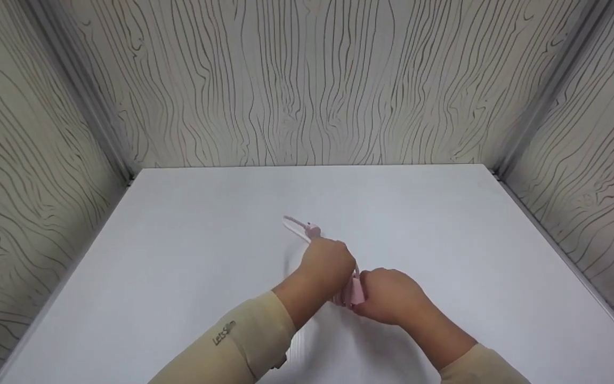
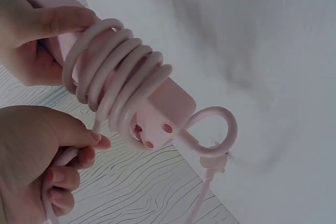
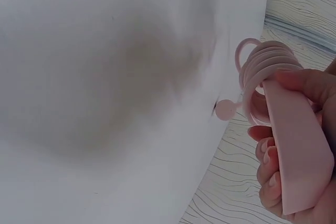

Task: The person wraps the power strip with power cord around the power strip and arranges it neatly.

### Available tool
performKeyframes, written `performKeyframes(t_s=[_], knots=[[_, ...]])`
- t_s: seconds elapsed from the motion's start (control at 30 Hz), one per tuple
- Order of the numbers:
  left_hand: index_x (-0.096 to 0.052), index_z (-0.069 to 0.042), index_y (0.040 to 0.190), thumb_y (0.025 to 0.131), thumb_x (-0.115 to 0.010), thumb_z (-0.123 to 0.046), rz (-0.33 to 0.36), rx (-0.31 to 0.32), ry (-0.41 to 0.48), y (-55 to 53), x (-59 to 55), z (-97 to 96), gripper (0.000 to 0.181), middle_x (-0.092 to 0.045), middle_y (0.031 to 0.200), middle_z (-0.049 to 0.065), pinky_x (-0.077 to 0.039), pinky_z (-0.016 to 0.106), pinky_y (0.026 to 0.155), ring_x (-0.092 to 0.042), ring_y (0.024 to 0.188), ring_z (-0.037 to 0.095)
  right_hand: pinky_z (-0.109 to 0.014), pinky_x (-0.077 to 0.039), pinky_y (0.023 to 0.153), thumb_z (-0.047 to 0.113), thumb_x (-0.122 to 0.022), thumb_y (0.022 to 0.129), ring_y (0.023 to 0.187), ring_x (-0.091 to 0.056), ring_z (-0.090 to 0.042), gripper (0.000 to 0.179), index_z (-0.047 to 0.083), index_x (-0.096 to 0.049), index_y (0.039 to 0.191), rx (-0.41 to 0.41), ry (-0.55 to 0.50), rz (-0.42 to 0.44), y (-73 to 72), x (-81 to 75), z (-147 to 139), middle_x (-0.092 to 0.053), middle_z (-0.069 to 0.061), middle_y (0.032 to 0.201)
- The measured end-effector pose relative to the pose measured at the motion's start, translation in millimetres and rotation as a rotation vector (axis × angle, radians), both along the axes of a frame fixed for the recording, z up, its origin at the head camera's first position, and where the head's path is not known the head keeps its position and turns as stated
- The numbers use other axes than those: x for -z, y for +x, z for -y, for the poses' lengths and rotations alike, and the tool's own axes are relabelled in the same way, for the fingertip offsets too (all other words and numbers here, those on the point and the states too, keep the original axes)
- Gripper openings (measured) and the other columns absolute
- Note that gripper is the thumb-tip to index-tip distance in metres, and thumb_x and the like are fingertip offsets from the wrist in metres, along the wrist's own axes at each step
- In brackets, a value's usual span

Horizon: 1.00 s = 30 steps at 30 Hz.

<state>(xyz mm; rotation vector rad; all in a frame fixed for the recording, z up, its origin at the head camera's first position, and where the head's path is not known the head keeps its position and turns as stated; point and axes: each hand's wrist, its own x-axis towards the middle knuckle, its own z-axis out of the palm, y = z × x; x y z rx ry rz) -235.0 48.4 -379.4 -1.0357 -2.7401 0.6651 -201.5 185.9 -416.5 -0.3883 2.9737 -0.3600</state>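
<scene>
A pink power strip (image 3: 299,150) is held above the white table, with its pink cord (image 2: 107,65) wound round it in several coils. My right hand (image 1: 392,296) grips the strip's uncoiled end, thumb along one side and fingers curled beneath. My left hand (image 1: 329,265) pinches the cord just beside the coils; in the left wrist view the cord runs back through its curled fingers. Beyond the left hand, a loop of cord and the small pink plug (image 1: 312,230) hang free. The left hand hides most of the coils in the head view.
The white table (image 1: 205,213) spreads below both hands, which cast soft shadows on it. Wood-patterned panels (image 1: 307,80) enclose its back and sides, with grey metal posts (image 1: 80,85) at the rear corners.
</scene>
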Motion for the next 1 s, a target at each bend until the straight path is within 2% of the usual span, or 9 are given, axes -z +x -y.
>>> performKeyframes(t_s=[0.1, 0.2, 0.37, 0.5, 0.6, 0.77, 0.87, 1.0], knots=[[-0.071, -0.03, 0.098, 0.077, -0.072, -0.029, -0.008, 0.029, 0.027, 3.9, -3.2, -0.5, 0.021, -0.065, 0.081, -0.006, -0.051, 0.03, 0.069, -0.054, 0.069, 0.009, -0.032, -0.037, 0.051, 0.039, -0.066, 0.074, 0.052, -0.045, -0.013, 0.026, 0.015, -0.057, 0.078, 0.015, 0.006, -0.007, -2.9, 4.7, -3, -0.049, 0.007, 0.058], [-0.07, -0.032, 0.1, 0.076, -0.073, -0.028, 0.008, 0.034, 0.092, 9.0, -5.7, -2.3, 0.024, -0.065, 0.082, -0.008, -0.05, 0.026, 0.061, -0.053, 0.069, 0.007, -0.032, -0.037, 0.051, 0.04, -0.065, 0.076, 0.052, -0.045, -0.013, 0.029, 0.015, -0.06, 0.09, 0.038, 0.028, -0.024, -6.5, 8.5, -7, -0.049, 0.008, 0.058], [-0.07, -0.026, 0.1, 0.079, -0.069, -0.026, 0.026, -0.019, 0.179, 19.4, -8.3, -5.1, 0.02, -0.064, 0.078, -0.006, -0.048, 0.026, 0.055, -0.054, 0.067, 0.008, -0.033, -0.039, 0.053, 0.041, -0.063, 0.079, 0.054, -0.045, -0.014, 0.037, 0.015, -0.06, 0.106, 0.059, 0.056, -0.079, -12.8, 9.1, -9, -0.051, 0.006, 0.06], [-0.069, -0.021, 0.1, 0.081, -0.067, -0.024, 0.041, -0.077, 0.248, 26.9, -9.5, -7.2, 0.019, -0.065, 0.083, -0.005, -0.05, 0.028, 0.056, -0.058, 0.068, 0.01, -0.035, -0.045, 0.059, 0.042, -0.059, 0.083, 0.063, -0.053, -0.016, 0.046, 0.011, -0.058, 0.116, 0.088, 0.078, -0.096, -19.2, 8.9, -9, -0.064, -0.001, 0.077], [-0.069, -0.018, 0.095, 0.081, -0.065, -0.023, 0.056, -0.082, 0.303, 33.3, -7.1, -7.1, 0.015, -0.065, 0.082, -0.004, -0.049, 0.028, 0.053, -0.059, 0.066, 0.012, -0.036, -0.046, 0.058, 0.04, -0.058, 0.084, 0.065, -0.056, -0.019, 0.043, 0.007, -0.06, 0.112, 0.114, 0.087, -0.109, -23.6, 9.9, -13, -0.065, -0.005, 0.083], [-0.066, -0.015, 0.095, 0.085, -0.061, -0.024, 0.068, -0.048, 0.321, 40.5, 1.9, -4.7, 0.015, -0.06, 0.078, -0.003, -0.047, 0.025, 0.05, -0.056, 0.062, 0.011, -0.036, -0.042, 0.054, 0.042, -0.061, 0.081, 0.061, -0.052, -0.017, 0.04, 0.009, -0.064, 0.103, 0.188, -0.052, -0.085, -27.4, 8.3, -20, -0.064, -0.003, 0.079], [-0.065, -0.014, 0.096, 0.088, -0.058, -0.025, 0.062, -0.013, 0.33, 41.7, 7.1, -3.8, 0.016, -0.057, 0.078, -0.002, -0.044, 0.023, 0.048, -0.053, 0.059, 0.01, -0.034, -0.041, 0.054, 0.042, -0.061, 0.081, 0.062, -0.052, -0.016, 0.04, 0.009, -0.064, 0.102, 0.229, -0.133, -0.054, -28.5, 5.8, -21, -0.064, -0.001, 0.08], [-0.063, -0.013, 0.099, 0.092, -0.051, -0.029, 0.043, 0.047, 0.361, 43.2, 13.6, -4.2, 0.021, -0.054, 0.078, -0.003, -0.041, 0.022, 0.045, -0.049, 0.056, 0.009, -0.033, -0.041, 0.054, 0.037, -0.057, 0.086, 0.062, -0.052, -0.017, 0.033, 0.007, -0.062, 0.1, 0.264, -0.175, -0.029, -30.3, 2.7, -21, -0.061, -0.001, 0.077]])
